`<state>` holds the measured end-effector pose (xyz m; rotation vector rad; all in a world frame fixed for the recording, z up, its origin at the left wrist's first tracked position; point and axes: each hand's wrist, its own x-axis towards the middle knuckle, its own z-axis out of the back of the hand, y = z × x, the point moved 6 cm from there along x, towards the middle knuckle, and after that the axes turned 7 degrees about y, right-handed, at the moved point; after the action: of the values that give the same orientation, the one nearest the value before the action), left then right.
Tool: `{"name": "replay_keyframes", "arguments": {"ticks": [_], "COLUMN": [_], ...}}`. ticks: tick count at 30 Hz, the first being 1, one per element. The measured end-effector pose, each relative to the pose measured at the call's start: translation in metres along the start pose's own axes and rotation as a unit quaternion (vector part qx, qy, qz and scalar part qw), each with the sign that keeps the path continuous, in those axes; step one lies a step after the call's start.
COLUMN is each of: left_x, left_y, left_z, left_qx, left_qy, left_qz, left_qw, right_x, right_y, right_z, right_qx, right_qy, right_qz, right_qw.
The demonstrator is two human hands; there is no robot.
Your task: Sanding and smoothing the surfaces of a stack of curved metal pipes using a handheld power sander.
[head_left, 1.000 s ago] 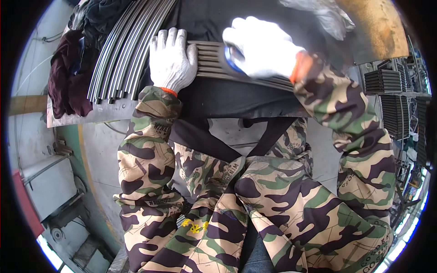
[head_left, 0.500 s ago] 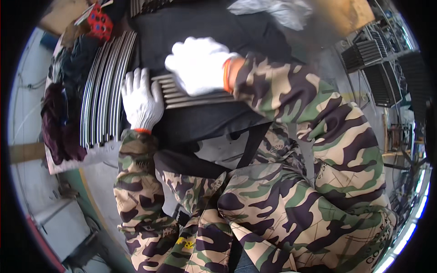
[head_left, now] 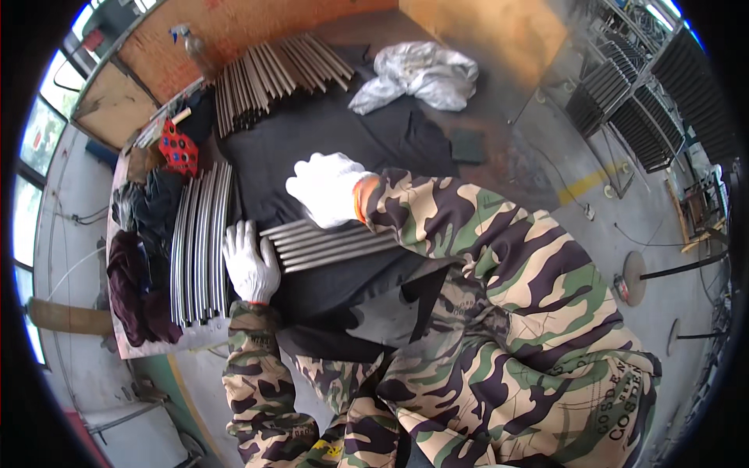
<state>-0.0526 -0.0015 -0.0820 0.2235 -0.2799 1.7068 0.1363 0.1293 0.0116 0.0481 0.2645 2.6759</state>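
- Dark rags (head_left: 136,273) heaped at far left edge of the tabletop (head_left: 499,168), touching a row of curved metal strips (head_left: 199,246) whose long axis runs near to far.
- Left hand (head_left: 250,261), white glove, lies flat with fingers spread, just right of the curved strips; fingertips meet the left ends of the metal bars (head_left: 335,246). Grip apart, clamped on nothing.
- Metal bars: a small flat bundle side by side on a black cloth (head_left: 335,140), long axis left to right, right ends tilted slightly toward the person. They sit at the near middle of the tabletop, right ends hidden under the camouflage sleeve (head_left: 468,234).
- Right hand (head_left: 328,187), white glove, palm down over the far edge of the bundle, fingers curled loosely; whether it grasps a bar, cannot tell.
- Far side: a fan of straight metal rods (head_left: 269,82) behind a red perforated object (head_left: 178,148); crumpled white cloth (head_left: 421,78) farther right.
- Right of tabletop: dark racks (head_left: 632,101) on the floor, well apart.
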Motion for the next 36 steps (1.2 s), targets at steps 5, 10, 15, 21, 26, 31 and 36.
{"name": "replay_keyframes", "arguments": {"ticks": [5, 10, 15, 21, 26, 31, 36], "left_x": [-0.004, -0.005, -0.003, -0.001, -0.007, -0.011, -0.002], "left_y": [0.0, 0.002, -0.003, -0.003, 0.002, -0.004, -0.004], "left_z": [-0.002, 0.0, 0.004, 0.002, 0.001, 0.019, 0.024], "left_qx": [-0.034, -0.028, -0.018, -0.033, -0.071, -0.081, -0.069], "left_qy": [-0.039, -0.057, -0.063, -0.059, -0.047, 0.099, 0.124], "left_qz": [-0.002, 0.005, 0.012, 0.016, 0.02, -0.051, -0.074], "left_qw": [0.999, 0.998, 0.998, 0.998, 0.996, 0.991, 0.987], "right_x": [-0.027, -0.037, -0.051, -0.063, -0.068, -0.098, -0.098], "right_y": [-0.062, -0.138, -0.22, -0.248, -0.093, -0.015, -0.025], "right_z": [0.009, 0.025, 0.008, -0.004, 0.034, -0.055, -0.059], "right_qx": [0.0, -0.076, -0.087, -0.142, -0.076, -0.006, 0.006], "right_qy": [-0.086, -0.092, -0.216, -0.171, -0.033, 0.043, 0.05], "right_qz": [-0.06, -0.135, -0.214, -0.373, -0.174, 0.041, 0.029], "right_qw": [0.995, 0.984, 0.949, 0.901, 0.981, 0.998, 0.998]}}
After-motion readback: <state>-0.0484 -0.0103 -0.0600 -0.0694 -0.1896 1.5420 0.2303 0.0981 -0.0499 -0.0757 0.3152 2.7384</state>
